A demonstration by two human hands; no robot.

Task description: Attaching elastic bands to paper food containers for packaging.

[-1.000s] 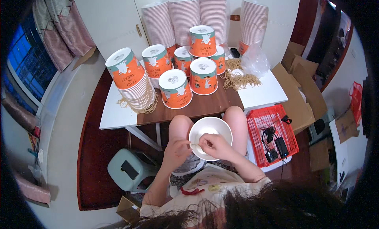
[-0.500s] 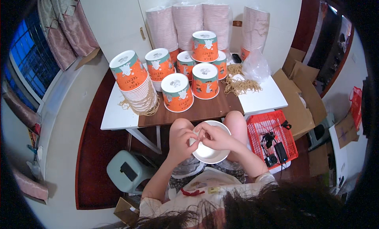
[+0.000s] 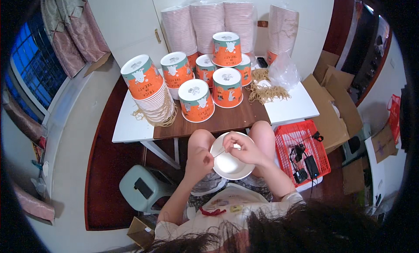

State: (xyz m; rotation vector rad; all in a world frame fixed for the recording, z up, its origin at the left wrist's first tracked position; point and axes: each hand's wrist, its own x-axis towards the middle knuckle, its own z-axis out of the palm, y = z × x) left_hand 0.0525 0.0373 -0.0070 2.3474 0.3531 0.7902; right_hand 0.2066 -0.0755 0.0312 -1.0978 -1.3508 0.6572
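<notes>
A white-lined paper bucket point(image 3: 233, 169) rests between my knees, its mouth facing up. Over its rim on the left, my left hand point(image 3: 200, 162) is closed in a pinch on one end of a short, thin cord point(image 3: 219, 153). My right hand point(image 3: 243, 149) pinches the cord's other part above the bucket's mouth, so it runs taut between my fingers. The fingertips partly hide the cord's ends. In front of me, orange and green printed paper buckets point(image 3: 196, 101) stand upside down on the table, one on top of others. A tall nested stack point(image 3: 142, 77) is at the left.
Tan cords lie bunched on the table's right point(image 3: 267, 94) and drape around the left stack. Wrapped stacks of buckets point(image 3: 207, 28) stand at the back, near a clear plastic bag point(image 3: 283, 72). A red crate point(image 3: 322, 159) holds black cables and adapters. A phone lies on a grey-green stool point(image 3: 131, 196).
My hands, close together before, have drawn apart; the right has moved right and slightly up. The thin cord now shows stretched between them. The bucket stays in my lap.
</notes>
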